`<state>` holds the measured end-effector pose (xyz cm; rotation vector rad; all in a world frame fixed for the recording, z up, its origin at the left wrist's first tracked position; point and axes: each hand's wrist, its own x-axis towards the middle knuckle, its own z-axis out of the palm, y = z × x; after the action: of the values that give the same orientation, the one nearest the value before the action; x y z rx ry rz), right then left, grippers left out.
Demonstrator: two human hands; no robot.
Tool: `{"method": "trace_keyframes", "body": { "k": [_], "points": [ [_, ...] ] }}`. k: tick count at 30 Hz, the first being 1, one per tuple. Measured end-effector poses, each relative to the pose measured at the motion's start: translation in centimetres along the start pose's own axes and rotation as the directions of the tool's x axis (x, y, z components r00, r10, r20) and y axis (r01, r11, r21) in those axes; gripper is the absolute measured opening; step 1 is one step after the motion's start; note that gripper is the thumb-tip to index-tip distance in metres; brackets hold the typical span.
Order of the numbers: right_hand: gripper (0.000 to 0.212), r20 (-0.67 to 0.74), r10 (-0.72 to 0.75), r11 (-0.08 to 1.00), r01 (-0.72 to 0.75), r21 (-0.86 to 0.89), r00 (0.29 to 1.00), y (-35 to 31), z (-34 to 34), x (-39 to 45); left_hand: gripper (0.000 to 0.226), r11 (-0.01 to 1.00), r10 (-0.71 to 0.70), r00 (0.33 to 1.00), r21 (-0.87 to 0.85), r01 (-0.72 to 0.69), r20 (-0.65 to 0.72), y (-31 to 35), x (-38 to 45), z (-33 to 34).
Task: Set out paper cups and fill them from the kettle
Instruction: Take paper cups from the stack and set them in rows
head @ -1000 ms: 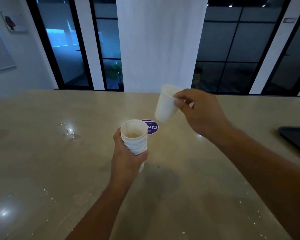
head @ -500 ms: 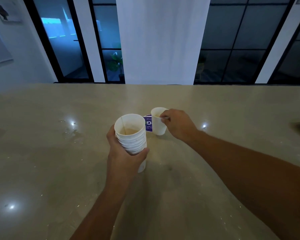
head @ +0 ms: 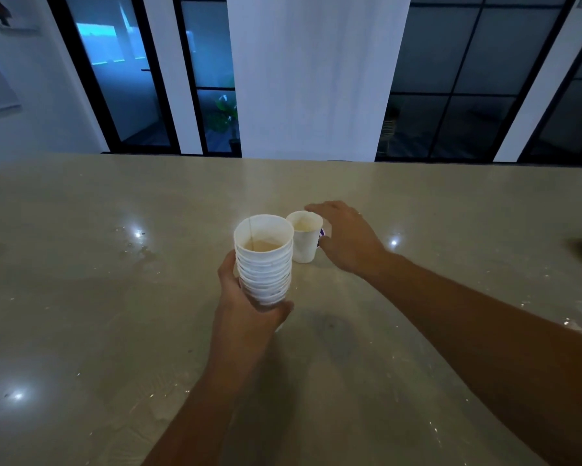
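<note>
Your right hand (head: 345, 237) has let go of the single cup (head: 304, 236) since 0.5 s ago; fingers now relaxed just beside it. Cup stands upright on the table (head: 114, 314), mouth up. Left hand (head: 249, 306) grips the cup stack (head: 263, 258), axis approx. vertical.

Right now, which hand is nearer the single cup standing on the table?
Right. The right hand hovers open just beside the single cup, fingers over its far rim. The left hand grips the stack of cups nearer the person.
</note>
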<state>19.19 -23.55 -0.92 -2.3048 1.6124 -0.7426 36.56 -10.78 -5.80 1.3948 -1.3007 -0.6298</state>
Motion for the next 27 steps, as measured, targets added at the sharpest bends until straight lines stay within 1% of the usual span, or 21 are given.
{"method": "trace_keyframes", "body": {
  "k": [2, 3, 6, 8, 10, 11, 13, 14, 18, 20, 21, 23, 25, 27],
  "points": [
    [0.065, 0.012, -0.021, 0.977, 0.018, 0.214, 1.0, -1.1, -0.9, -1.9, 0.1, 0.999, -0.029, 1.0, 0.017, 0.029, 0.002, 0.0, -0.3, 0.2],
    [0.067, 0.024, -0.055, 0.957, 0.046, 0.287, 0.998, -1.8, -1.4, -3.1, 0.098, 0.999, -0.04, 0.999, 0.021, 0.04, 0.002, 0.0, -0.4, 0.4],
    [0.075, -0.021, -0.19, 0.912, 0.184, 0.367, 0.982, -3.5, -3.4, -6.8, 0.092, 0.999, -0.019, 0.999, 0.036, 0.017, 0.041, 0.5, -0.9, 1.2],
    [0.068, -0.054, -0.265, 0.893, 0.266, 0.362, 0.963, -3.8, -4.6, -8.7, 0.084, 0.999, 0.001, 0.997, 0.038, -0.004, 0.082, 1.1, -1.5, 1.9],
    [0.049, -0.066, -0.307, 0.889, 0.311, 0.337, 0.949, -3.4, -5.5, -10.0, 0.07, 1.0, 0.01, 0.993, 0.014, -0.012, 0.115, 1.6, -2.2, 2.7],
    [0.039, -0.068, -0.315, 0.893, 0.32, 0.315, 0.946, -3.2, -6.0, -10.5, 0.067, 1.0, -0.001, 0.99, 0.007, 0.0, 0.14, 1.9, -2.6, 3.0],
    [0.026, -0.081, -0.331, 0.902, 0.341, 0.265, 0.94, -2.6, -7.0, -11.2, 0.069, 1.0, -0.016, 0.987, -0.013, 0.018, 0.161, 2.1, -3.5, 3.5],
    [0.022, -0.094, -0.35, 0.901, 0.362, 0.237, 0.932, -2.4, -7.6, -11.5, 0.075, 1.0, -0.006, 0.988, -0.025, 0.01, 0.155, 2.0, -3.9, 3.6],
    [0.017, -0.117, -0.46, 0.882, 0.468, 0.054, 0.88, -2.4, -9.4, -11.9, 0.091, 0.999, 0.033, 0.99, -0.045, -0.027, 0.139, 2.4, -4.8, 3.7],
    [0.016, -0.133, -0.497, 0.864, 0.503, 0.01, 0.857, -2.4, -9.6, -11.9, 0.104, 0.997, 0.06, 0.99, -0.049, -0.054, 0.126, 2.9, -4.8, 3.9],
    [0.015, -0.135, -0.497, 0.864, 0.503, 0.007, 0.857, -2.3, -9.5, -11.9, 0.11, 0.996, 0.073, 0.99, -0.057, -0.066, 0.12, 3.1, -4.8, 4.0],
    [0.014, -0.115, -0.446, 0.889, 0.454, 0.053, 0.887, -2.1, -9.2, -11.9, 0.119, 0.991, 0.09, 0.991, -0.104, -0.079, 0.103, 3.5, -5.0, 4.1],
    [0.013, -0.094, -0.389, 0.906, 0.399, 0.143, 0.916, -1.9, -8.8, -12.1, 0.114, 0.982, 0.093, 0.993, -0.171, -0.079, 0.071, 4.3, -5.4, 4.1],
    [0.014, -0.09, -0.392, 0.899, 0.402, 0.175, 0.915, -2.0, -8.7, -12.3, 0.107, 0.975, 0.096, 0.995, -0.206, -0.089, 0.021, 5.2, -5.5, 4.2]
  ]
}}
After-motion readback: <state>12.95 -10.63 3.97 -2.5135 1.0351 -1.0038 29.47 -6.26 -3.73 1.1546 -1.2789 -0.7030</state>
